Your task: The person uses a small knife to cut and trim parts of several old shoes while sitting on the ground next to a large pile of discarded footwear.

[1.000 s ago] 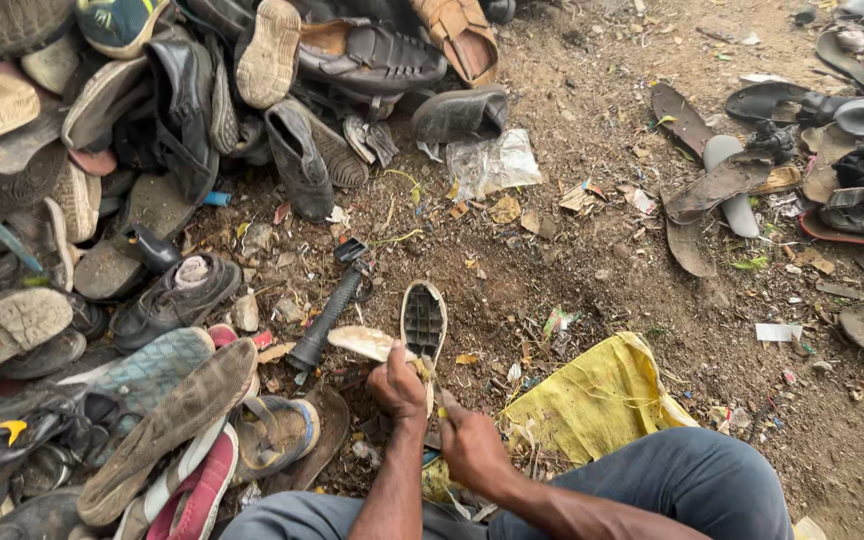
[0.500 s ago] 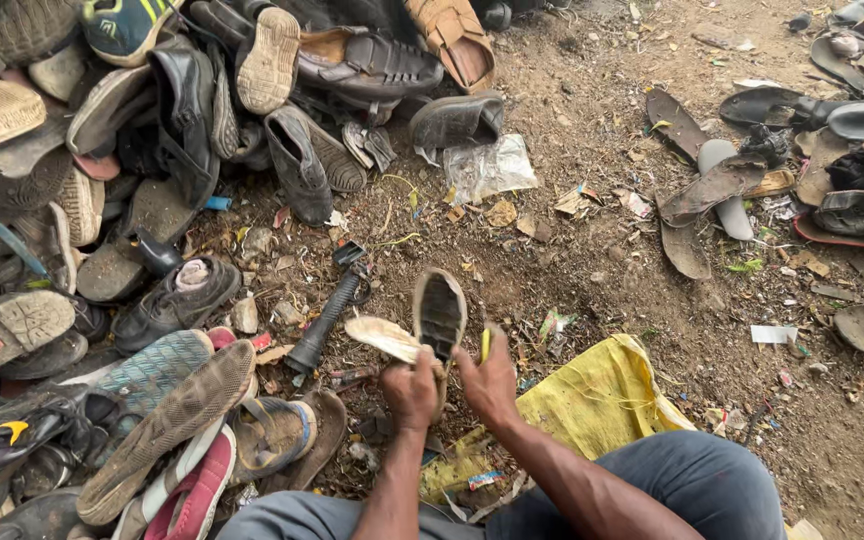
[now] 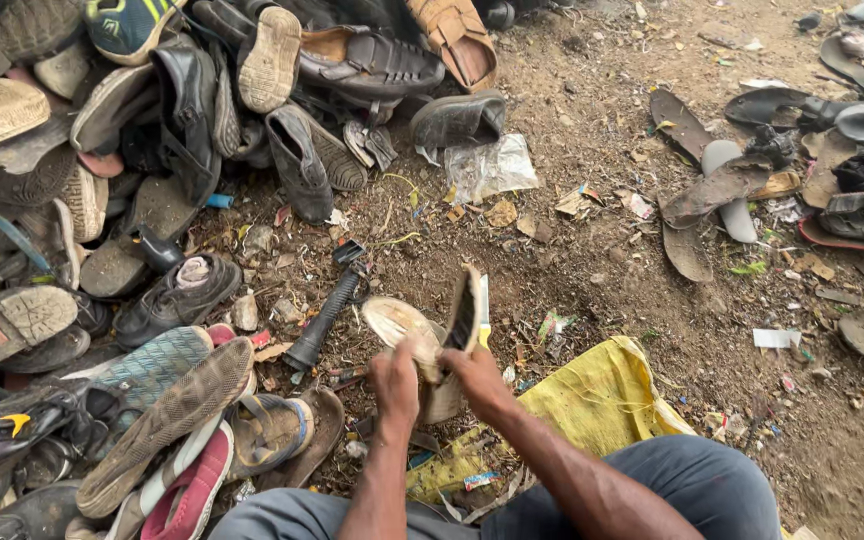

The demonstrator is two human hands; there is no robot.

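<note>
Pale, worn insole (image 3: 399,322) peeled partly away from dark rubber sole (image 3: 466,310), separation begun but unfinished; both held above bare dirt ground (image 3: 602,250) near the frame's bottom centre. Left hand (image 3: 396,378) clamped on insole, right hand (image 3: 474,372) gripping sole, close together. Yellow woven sack (image 3: 592,400) beneath; black ribbed handle (image 3: 324,318) beside; heaped scuffed shoes (image 3: 102,200) leftward.

Yellow cloth (image 3: 602,395); black tool handle (image 3: 324,322); tan sole (image 3: 399,322).

My left hand (image 3: 396,378) grips a pale sole (image 3: 399,322); my right hand (image 3: 475,378) holds a dark sole (image 3: 466,308) on edge; worn shoes (image 3: 132,260) heap at left; yellow sack (image 3: 602,395) lies near right.
</note>
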